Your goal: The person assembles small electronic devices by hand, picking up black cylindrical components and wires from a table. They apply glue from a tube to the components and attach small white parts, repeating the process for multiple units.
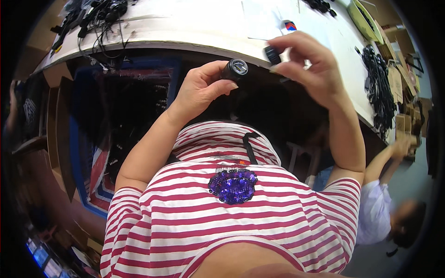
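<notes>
My left hand (200, 87) is closed around a short black cylinder (237, 68), thumb along its near side. The cylinder's round end faces up, with a pale ring and something light inside it. I cannot tell its exact kind; most of its body is hidden in my fingers. To the right and a little higher, my right hand (316, 65) pinches a small black ribbed cap (272, 55) between thumb and fingers, slightly blurred. Cap and cylinder are apart, both held in the air by the table's near edge.
A white table (185, 25) runs across the top. Black cables (104, 18) lie at its left, and a bundle of black cables (378, 88) hangs at its right edge. A blue crate (74, 153) stands below left. Another person (378, 208) sits at the right.
</notes>
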A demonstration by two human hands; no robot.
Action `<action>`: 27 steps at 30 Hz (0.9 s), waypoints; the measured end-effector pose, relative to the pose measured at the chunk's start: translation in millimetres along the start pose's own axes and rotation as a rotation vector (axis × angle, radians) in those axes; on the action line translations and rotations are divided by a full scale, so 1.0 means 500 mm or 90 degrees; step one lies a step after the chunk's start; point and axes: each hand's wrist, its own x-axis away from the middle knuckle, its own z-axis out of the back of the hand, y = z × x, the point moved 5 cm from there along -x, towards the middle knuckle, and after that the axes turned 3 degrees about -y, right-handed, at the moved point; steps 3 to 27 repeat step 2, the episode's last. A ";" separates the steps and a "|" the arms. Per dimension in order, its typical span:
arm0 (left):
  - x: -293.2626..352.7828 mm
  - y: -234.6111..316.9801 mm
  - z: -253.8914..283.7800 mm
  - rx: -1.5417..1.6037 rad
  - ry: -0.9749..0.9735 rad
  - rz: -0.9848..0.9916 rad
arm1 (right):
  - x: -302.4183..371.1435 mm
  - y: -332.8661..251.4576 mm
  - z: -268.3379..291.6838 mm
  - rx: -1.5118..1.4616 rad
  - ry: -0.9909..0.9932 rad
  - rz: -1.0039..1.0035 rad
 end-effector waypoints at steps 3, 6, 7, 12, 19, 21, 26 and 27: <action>-0.007 -0.006 -0.010 0.014 -0.029 0.018 | 0.009 -0.031 -0.025 0.056 -0.040 -0.008; -0.007 -0.006 -0.010 0.014 -0.029 0.018 | 0.009 -0.031 -0.025 0.056 -0.040 -0.008; -0.007 -0.006 -0.010 0.014 -0.029 0.018 | 0.009 -0.031 -0.025 0.056 -0.040 -0.008; -0.007 -0.006 -0.010 0.014 -0.029 0.018 | 0.009 -0.031 -0.025 0.056 -0.040 -0.008; -0.007 -0.006 -0.010 0.014 -0.029 0.018 | 0.009 -0.031 -0.025 0.056 -0.040 -0.008; -0.007 -0.006 -0.010 0.014 -0.029 0.018 | 0.009 -0.031 -0.025 0.056 -0.040 -0.008; -0.007 -0.006 -0.010 0.014 -0.029 0.018 | 0.009 -0.031 -0.025 0.056 -0.040 -0.008; -0.007 -0.006 -0.010 0.014 -0.029 0.018 | 0.009 -0.031 -0.025 0.056 -0.040 -0.008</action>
